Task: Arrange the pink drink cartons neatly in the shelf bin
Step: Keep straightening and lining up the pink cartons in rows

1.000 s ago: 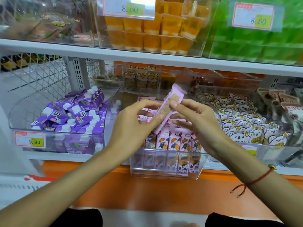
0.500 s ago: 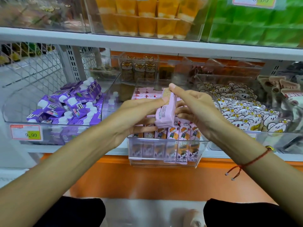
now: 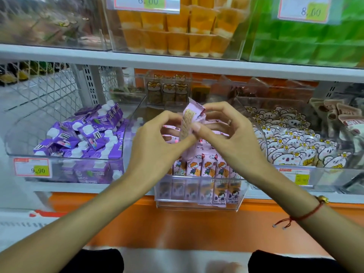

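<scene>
Both hands are gripping one pink carton (image 3: 190,123), holding it tilted above the bin (image 3: 199,196). The left hand (image 3: 155,146) is pinching its lower end, and the right hand (image 3: 226,138) is curling fingers round its top. Below the hands, more cartons (image 3: 208,168) are standing upright in rows inside the bin.

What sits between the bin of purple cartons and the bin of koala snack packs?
In the head view, the clear bin of pink drink cartons sits between the purple cartons and koala packs.
</scene>
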The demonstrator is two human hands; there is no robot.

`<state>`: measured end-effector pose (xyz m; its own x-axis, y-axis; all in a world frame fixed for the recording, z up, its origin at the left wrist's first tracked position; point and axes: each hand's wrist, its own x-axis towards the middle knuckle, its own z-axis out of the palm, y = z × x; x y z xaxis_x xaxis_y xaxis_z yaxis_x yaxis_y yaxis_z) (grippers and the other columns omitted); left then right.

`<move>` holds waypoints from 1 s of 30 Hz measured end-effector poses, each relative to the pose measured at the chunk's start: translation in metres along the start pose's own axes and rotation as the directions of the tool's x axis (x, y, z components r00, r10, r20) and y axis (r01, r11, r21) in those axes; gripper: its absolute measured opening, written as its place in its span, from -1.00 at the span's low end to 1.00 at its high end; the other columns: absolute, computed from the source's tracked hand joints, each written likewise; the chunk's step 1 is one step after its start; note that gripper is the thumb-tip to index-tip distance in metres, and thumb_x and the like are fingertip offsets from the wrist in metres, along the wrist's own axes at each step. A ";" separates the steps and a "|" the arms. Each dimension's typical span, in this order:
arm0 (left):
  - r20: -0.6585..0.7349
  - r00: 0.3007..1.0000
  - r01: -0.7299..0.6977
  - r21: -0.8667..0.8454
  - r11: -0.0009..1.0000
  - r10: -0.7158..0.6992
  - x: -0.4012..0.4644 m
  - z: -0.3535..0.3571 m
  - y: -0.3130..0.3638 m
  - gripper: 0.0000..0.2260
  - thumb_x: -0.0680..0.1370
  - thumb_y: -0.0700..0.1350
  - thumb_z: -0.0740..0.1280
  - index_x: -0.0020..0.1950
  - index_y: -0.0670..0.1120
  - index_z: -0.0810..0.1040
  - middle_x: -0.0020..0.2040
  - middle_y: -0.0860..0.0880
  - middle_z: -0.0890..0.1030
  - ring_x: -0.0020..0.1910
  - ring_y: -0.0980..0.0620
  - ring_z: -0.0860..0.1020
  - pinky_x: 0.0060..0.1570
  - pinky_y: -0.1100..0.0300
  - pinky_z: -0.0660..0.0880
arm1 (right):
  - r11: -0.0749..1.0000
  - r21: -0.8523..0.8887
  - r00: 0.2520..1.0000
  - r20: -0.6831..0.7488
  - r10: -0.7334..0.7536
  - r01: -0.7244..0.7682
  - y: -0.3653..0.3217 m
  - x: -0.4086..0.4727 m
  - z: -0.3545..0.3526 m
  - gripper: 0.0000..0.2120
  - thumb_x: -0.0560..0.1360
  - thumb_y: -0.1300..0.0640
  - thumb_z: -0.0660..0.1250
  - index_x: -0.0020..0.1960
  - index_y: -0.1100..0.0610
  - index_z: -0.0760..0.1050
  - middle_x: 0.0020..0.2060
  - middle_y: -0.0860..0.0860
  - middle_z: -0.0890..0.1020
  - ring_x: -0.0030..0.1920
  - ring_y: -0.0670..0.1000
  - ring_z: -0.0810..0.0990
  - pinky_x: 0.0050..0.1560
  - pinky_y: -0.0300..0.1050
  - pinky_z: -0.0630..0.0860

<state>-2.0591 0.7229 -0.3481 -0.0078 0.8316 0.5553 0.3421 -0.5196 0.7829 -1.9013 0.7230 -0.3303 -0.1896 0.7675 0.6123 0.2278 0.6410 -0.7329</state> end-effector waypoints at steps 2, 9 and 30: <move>0.009 0.999 0.042 -0.061 0.997 -0.042 0.003 0.000 0.001 -0.75 0.42 0.05 0.46 0.07 0.05 0.61 -0.11 0.18 0.66 -0.11 0.23 0.63 -0.13 0.37 0.54 | 0.992 0.037 0.993 0.021 0.118 -0.119 0.001 0.002 -0.002 -0.76 0.52 -0.02 0.28 0.18 -0.02 0.47 0.04 -0.11 0.62 0.07 -0.16 0.60 0.06 -0.27 0.54; 0.073 0.966 0.257 -0.387 0.885 -0.248 0.006 -0.003 0.005 -0.67 0.53 -0.06 0.37 0.28 -0.03 0.47 0.11 0.04 0.66 0.05 0.22 0.62 0.05 0.29 0.56 | 0.944 0.084 0.931 0.212 0.297 -0.320 0.011 -0.003 0.000 -0.78 0.58 0.08 0.23 0.21 -0.03 0.46 0.03 -0.19 0.65 0.01 -0.24 0.61 0.07 -0.36 0.50; -0.055 0.992 -0.112 0.027 0.993 0.113 0.083 -0.010 -0.031 -0.80 0.47 -0.22 0.45 0.01 0.00 0.53 -0.05 0.08 0.65 -0.04 0.18 0.63 0.03 0.25 0.56 | 0.681 -0.728 0.900 0.344 0.269 0.075 0.051 -0.010 -0.007 -0.53 0.59 -0.13 0.15 0.42 0.06 0.31 0.35 -0.04 0.40 0.29 0.00 0.39 0.21 -0.19 0.28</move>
<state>-2.0794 0.8061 -0.3231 -0.0206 0.7555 0.6549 0.3665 -0.6037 0.7080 -1.8813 0.7485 -0.3719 -0.4379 0.8631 0.2517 0.8364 0.4938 -0.2380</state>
